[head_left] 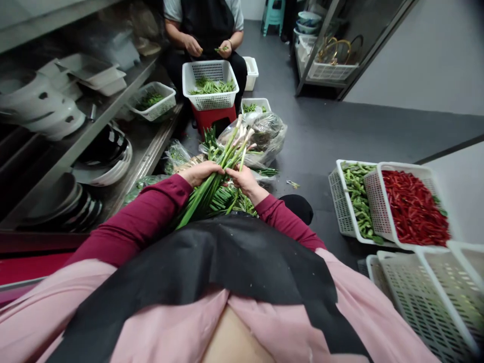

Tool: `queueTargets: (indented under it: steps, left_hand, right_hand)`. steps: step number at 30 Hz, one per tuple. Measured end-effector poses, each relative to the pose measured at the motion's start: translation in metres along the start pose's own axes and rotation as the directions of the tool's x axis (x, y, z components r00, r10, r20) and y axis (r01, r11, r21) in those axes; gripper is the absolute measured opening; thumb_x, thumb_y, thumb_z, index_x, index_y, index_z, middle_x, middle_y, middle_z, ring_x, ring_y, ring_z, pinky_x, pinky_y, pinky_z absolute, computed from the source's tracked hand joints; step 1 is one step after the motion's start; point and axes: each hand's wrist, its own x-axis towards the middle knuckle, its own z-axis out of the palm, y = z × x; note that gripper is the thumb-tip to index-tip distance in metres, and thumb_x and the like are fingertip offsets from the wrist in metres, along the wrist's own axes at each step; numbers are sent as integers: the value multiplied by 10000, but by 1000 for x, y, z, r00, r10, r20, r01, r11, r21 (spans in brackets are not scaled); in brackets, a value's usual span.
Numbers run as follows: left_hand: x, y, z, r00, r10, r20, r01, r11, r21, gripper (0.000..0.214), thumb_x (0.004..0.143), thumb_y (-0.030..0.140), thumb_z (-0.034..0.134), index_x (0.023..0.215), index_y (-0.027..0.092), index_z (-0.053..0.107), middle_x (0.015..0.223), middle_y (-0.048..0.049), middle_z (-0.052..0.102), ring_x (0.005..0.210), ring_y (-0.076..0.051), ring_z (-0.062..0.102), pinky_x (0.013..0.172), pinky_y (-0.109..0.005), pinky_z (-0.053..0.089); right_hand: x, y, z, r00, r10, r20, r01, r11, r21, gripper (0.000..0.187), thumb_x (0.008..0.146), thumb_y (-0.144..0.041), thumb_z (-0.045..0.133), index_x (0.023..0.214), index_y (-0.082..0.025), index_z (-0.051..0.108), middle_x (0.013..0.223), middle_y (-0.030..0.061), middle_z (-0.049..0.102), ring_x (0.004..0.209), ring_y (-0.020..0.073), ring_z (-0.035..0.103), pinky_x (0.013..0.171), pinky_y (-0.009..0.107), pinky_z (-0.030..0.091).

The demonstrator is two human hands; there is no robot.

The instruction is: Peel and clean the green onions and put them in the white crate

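Observation:
My left hand (pixel 202 173) is closed around a bunch of green garlic (pixel 231 151), its pale bulb ends pointing away from me and its long leaves trailing toward my lap. Close beside it, my right hand (pixel 245 180) pinches one thin stalk of green garlic (pixel 243 157) that stands slightly apart from the bunch. Beneath both hands lie more cut-looking green stalks (pixel 221 199), partly hidden by my arms and black apron. Just beyond the bulbs sits a clear plastic bag (pixel 270 132) with more produce in it.
Opposite me sits a co-worker, whose hands (pixel 193 46) are over a white basket (pixel 210 103) of green pods on a red stool (pixel 214 118). Metal shelves (pixel 102 118) with dishes run along the left. At right stand baskets of green pods (pixel 357 196) and red chillies (pixel 412 206).

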Motion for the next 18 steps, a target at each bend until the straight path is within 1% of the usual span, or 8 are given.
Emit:
queueTargets:
  steps: [3,5,8,10,13,14,16,18]
  left_hand:
    - [-3,5,0,998,32,-52,-30,998,48,328,554,98,637,881,94,661,605,-53,664,525,-175,614,573,-304,539]
    - [-9,5,-8,995,61,-76,-56,996,68,276,544,101,630,819,101,653,597,-49,659,519,-164,607,532,-272,522]
    - [-18,-3,-20,995,33,-90,-24,995,100,227,539,111,658,764,116,632,573,-33,646,503,-159,604,508,-263,514]
    - [-22,-13,-24,997,-1,-80,9,994,107,248,534,123,687,775,120,629,575,-32,649,508,-172,614,524,-287,526]
    - [-23,-24,-23,999,-31,-34,34,995,91,334,523,128,713,848,115,639,639,-57,682,571,-207,648,580,-331,544]
    - [-23,-26,-21,999,-26,-25,28,996,87,365,519,124,718,875,115,641,665,-63,691,597,-213,656,600,-337,547]
    - [-26,-26,-19,1000,8,-31,-5,996,94,400,511,115,728,902,115,643,707,-67,701,630,-211,661,625,-333,545]
    - [-32,-22,-18,996,74,-53,-67,992,111,397,522,135,736,906,116,641,746,-70,705,645,-199,657,631,-320,539]
  right_hand:
    - [1,5,-4,999,-50,0,50,999,20,396,610,-364,787,699,-190,443,445,-122,319,337,8,224,323,164,146]
    - [1,7,-11,997,-75,-34,78,995,69,410,605,-373,787,717,-193,436,458,-125,328,337,8,238,323,159,161]
    - [-1,8,-21,993,-70,-96,85,982,166,428,597,-349,792,745,-199,419,487,-133,338,334,-1,220,323,151,154]
    - [-2,8,-23,994,-63,-92,80,976,201,425,606,-332,786,745,-201,407,498,-135,335,336,-5,210,324,149,150]
    - [-3,7,-21,993,-90,-73,102,977,189,394,631,-328,764,755,-202,411,517,-129,347,341,-3,230,326,151,159]
    - [-3,6,-20,991,-105,-88,119,978,174,381,641,-328,754,761,-202,415,523,-127,356,342,-3,235,326,153,160]
    - [-4,6,-19,978,-137,-156,159,976,145,363,658,-321,735,758,-205,406,527,-126,364,343,-2,238,326,158,160]
    - [-4,6,-21,957,-162,-240,196,973,124,356,669,-318,719,745,-209,388,522,-128,362,341,1,237,326,163,159]
